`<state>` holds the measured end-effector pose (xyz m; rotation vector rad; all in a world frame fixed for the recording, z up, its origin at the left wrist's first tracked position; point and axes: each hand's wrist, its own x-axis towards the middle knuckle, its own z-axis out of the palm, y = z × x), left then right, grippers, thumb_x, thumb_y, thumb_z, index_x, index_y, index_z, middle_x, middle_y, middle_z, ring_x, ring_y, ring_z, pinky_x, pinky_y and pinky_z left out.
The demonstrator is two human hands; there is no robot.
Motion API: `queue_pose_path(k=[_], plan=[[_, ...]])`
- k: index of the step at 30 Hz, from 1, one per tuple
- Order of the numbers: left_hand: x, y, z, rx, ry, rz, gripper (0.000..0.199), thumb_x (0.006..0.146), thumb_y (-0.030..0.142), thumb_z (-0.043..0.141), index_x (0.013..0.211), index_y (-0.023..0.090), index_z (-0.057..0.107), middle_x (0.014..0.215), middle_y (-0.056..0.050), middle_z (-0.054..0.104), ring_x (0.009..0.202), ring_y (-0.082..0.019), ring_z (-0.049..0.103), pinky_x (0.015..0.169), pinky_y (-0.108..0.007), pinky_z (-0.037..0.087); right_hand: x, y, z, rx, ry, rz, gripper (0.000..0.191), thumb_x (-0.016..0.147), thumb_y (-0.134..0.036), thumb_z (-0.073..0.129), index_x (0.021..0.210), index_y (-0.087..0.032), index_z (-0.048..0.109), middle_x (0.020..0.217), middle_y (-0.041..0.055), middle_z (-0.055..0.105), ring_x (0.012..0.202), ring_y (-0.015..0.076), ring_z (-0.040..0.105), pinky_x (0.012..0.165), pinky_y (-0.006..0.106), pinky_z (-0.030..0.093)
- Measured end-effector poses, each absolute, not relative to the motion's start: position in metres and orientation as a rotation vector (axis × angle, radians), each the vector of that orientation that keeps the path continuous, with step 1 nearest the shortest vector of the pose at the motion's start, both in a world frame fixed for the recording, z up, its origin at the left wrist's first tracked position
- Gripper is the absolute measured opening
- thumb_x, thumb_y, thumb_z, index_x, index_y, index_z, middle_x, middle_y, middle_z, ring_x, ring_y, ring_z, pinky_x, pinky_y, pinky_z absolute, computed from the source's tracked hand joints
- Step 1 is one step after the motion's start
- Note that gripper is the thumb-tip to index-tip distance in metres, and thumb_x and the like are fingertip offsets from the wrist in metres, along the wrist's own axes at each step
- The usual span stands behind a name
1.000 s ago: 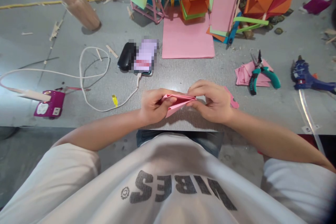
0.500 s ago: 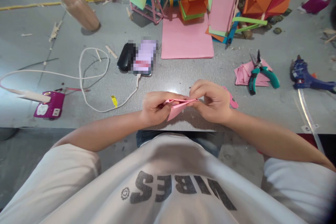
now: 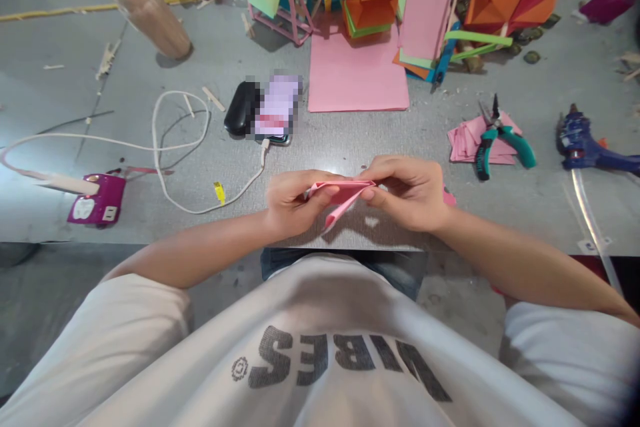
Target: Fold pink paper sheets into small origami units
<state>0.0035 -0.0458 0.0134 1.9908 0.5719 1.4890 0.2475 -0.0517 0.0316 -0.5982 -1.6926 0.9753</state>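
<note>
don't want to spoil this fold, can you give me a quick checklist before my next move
1. Left hand gripping the folded pink paper: ok, thumb in front at its left end.
2. Right hand gripping it too: ok, pinched at the right end.
3. Layers pressed together: not ok, the lower flap slants away toward your body.
4. Crease sharp at the right end: cannot tell, fingers cover part of it.
5. Pliers apart from your hands: ok, lying on the pink paper pieces to the right.
6. Glue gun hot or cold: cannot tell.
</note>
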Motion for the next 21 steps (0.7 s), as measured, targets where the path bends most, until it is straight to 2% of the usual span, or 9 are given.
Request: queue_pose_path(k=[4, 10, 15, 21], plan=[[0.0030, -0.0460, 0.0135, 2.035, 0.597, 1.493, 0.018, 0.117, 0.032, 0.075, 0.126, 0.027, 0.091, 0.101, -0.004, 0.094, 0.075, -0.016, 0.087, 0.061, -0.026, 0.065, 0.2524, -0.0476, 0.0335, -0.499, -1.778, 0.922, 0.023, 0.104, -0.025, 0.093, 0.126, -0.031, 0.092, 0.093, -0.0011, 0.088, 0.070, 0.0123, 0.078, 0.065, 0.024, 0.062], [0.0013, -0.0456, 0.0138, 2.100, 0.474, 1.502, 0.018, 0.115, 0.030, 0.077, 0.131, 0.029, 0.086, 0.103, -0.003, 0.094, 0.076, -0.016, 0.088, 0.066, -0.024, 0.065, 0.2510, -0.0456, 0.0325, -0.417, -1.810, 0.851, 0.018, 0.100, -0.027, 0.097, 0.118, -0.027, 0.093, 0.087, 0.0002, 0.089, 0.069, 0.0140, 0.080, 0.062, 0.023, 0.062], [-0.0010, -0.0467, 0.0120, 2.106, 0.488, 1.490, 0.020, 0.114, 0.026, 0.078, 0.133, 0.028, 0.085, 0.103, -0.003, 0.094, 0.073, -0.014, 0.086, 0.065, -0.023, 0.063, 0.2495, -0.0462, 0.0313, -0.407, -1.800, 0.824, 0.023, 0.100, -0.021, 0.097, 0.122, -0.027, 0.092, 0.089, 0.0004, 0.089, 0.070, 0.0133, 0.080, 0.061, 0.022, 0.059], [-0.0013, -0.0436, 0.0113, 2.194, 0.383, 1.450, 0.031, 0.110, 0.022, 0.079, 0.139, 0.029, 0.082, 0.102, -0.003, 0.094, 0.077, -0.017, 0.088, 0.069, -0.025, 0.067, 0.2520, -0.0475, 0.0313, -0.434, -1.823, 0.849, 0.019, 0.102, -0.039, 0.096, 0.118, -0.030, 0.093, 0.085, -0.0008, 0.087, 0.065, 0.0132, 0.077, 0.062, 0.025, 0.061]])
